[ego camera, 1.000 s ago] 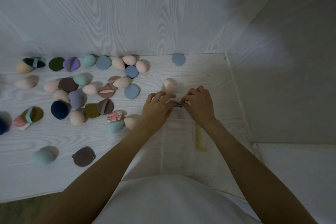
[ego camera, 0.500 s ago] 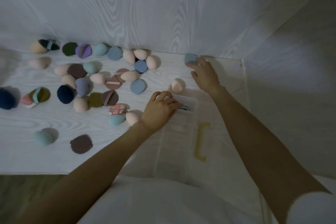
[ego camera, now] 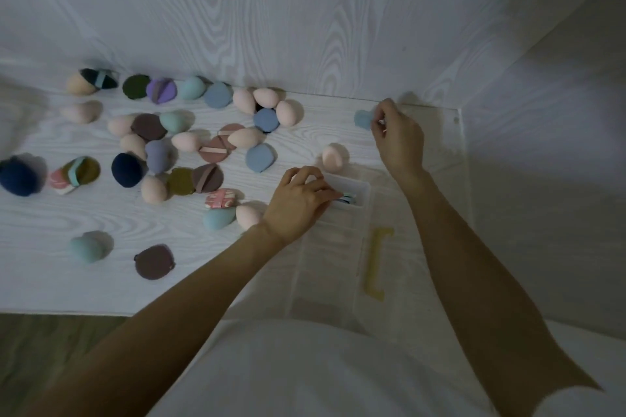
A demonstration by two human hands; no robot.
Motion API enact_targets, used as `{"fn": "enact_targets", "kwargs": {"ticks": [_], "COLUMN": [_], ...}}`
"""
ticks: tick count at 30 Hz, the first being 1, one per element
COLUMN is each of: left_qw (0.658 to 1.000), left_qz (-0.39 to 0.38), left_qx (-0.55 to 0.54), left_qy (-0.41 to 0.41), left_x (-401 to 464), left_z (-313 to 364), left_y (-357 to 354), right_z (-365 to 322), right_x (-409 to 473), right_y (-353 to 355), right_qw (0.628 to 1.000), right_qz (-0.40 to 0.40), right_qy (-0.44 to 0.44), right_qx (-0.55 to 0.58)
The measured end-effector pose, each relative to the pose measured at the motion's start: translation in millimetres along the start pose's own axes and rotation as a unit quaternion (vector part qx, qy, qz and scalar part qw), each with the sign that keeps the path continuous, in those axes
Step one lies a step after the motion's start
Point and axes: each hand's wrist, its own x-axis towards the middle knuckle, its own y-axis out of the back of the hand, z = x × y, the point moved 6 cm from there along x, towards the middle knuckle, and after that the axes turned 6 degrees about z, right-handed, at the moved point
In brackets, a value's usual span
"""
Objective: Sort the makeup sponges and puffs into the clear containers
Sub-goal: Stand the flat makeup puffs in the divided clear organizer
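Blue puff (ego camera: 363, 119) is pinched in the right hand (ego camera: 399, 137); left hand (ego camera: 298, 203) grips puffs inside the clear container (ego camera: 364, 210); carry it level, then drop it in.

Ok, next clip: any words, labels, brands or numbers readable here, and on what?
None can be read.
Pink-and-white patterned puff: markings too blurred to tell whether they are letters.
Pink item under the olive puff: light marks, unreadable.
Clear container and its yellow handle: no print visible.
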Motion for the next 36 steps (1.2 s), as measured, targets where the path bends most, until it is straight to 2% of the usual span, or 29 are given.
{"fn": "enact_targets", "kwargs": {"ticks": [3,6,11,15,17,20,30,36], "left_qw": [1.0,1.0,0.999,0.999,0.999,0.998,0.995,0.993], "left_qz": [-0.006,-0.011,-0.008,0.01,0.021,0.033,0.064,0.078], "left_qx": [-0.007,-0.017,-0.028,-0.041,-0.045,-0.049,-0.06,-0.07], "left_qy": [0.003,0.0,-0.014,-0.015,-0.019,-0.022,-0.045,-0.047], "left_x": [0.7,2.0,-0.3,-3.3,-3.7,-5.4,-5.5,-7.4], "left_z": [1.4,2.1,0.8,0.9,0.7,-0.4,-2.0,-0.7], "left_y": [3.8,5.0,3.3,3.3,3.2,1.8,-0.6,2.0], "right_z": [-13.6,-27.2,-38.8,-47.3,-50.3,-53.1,-62.0,-58.2], "right_x": [-42.4,-85.2,-111.2,-109.3,-106.8,-100.6,-87.0,-91.6], "right_y": [35.1,49.2,32.7,14.8,14.3,18.5,0.3,9.0], "right_qw": [0.991,0.987,0.997,0.997,0.993,0.99,0.965,0.963], "right_qz": [0.005,-0.004,-0.016,-0.01,0.003,-0.004,-0.106,-0.103], "right_qy": [-0.088,-0.106,-0.054,0.036,0.053,0.073,0.138,0.175], "right_qx": [0.104,0.118,0.049,-0.07,-0.102,-0.123,-0.197,-0.177]}}
